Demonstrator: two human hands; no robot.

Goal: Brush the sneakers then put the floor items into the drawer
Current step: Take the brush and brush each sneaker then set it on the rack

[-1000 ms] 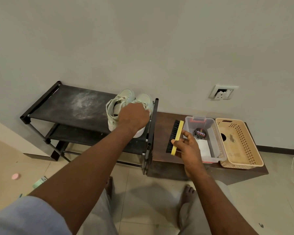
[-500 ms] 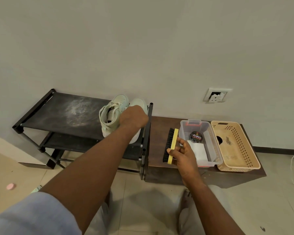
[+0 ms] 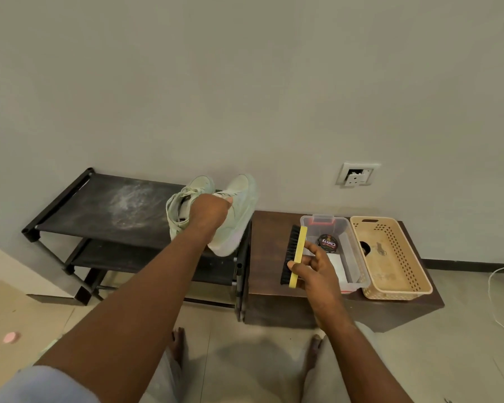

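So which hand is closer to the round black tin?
Right. The right hand holds the brush just beside the tin; the left hand grips a sneaker over the rack, far to its left.

The sneaker (image 3: pixel 239 219) on the right of the pair has been lifted from the shoe rack (image 3: pixel 99 205) by the left hand (image 3: pixel 208 210) and tipped, so its pale sole is now shown over the rack's right rail. The right hand (image 3: pixel 314 269) has been loosened slightly on the brush (image 3: pixel 298 254), with one finger straightened.
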